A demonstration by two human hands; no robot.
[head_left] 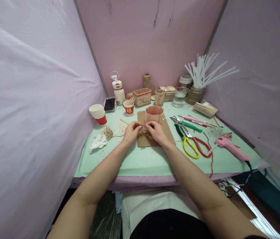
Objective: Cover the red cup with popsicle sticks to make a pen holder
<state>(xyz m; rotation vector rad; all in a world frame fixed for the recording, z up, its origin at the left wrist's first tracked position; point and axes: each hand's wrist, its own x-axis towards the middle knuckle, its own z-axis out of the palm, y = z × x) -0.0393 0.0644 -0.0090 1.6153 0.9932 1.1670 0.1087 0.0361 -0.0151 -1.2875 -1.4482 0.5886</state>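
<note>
My left hand [132, 130] and my right hand [156, 130] meet above a brown cardboard sheet [149, 142]. Thumbs and fingertips are pinched on thin brown twine [143, 128] that runs between them. Just behind my fingers stands a round holder of upright wooden sticks [154, 113] with a jagged rim. Its lower part is hidden by my right hand. To the left of my left hand lie a loose ball of twine [108, 132], a crumpled white tissue [98, 142] and several loose wooden sticks [122, 127].
Scissors [189, 142], green-handled pruners [192, 126] and a pink glue gun [231, 147] lie at right. Stacked paper cups [97, 113] stand at left. Along the back are a white bottle [118, 92], a stick basket [142, 97], a water cup [179, 97] and white glue sticks [200, 73].
</note>
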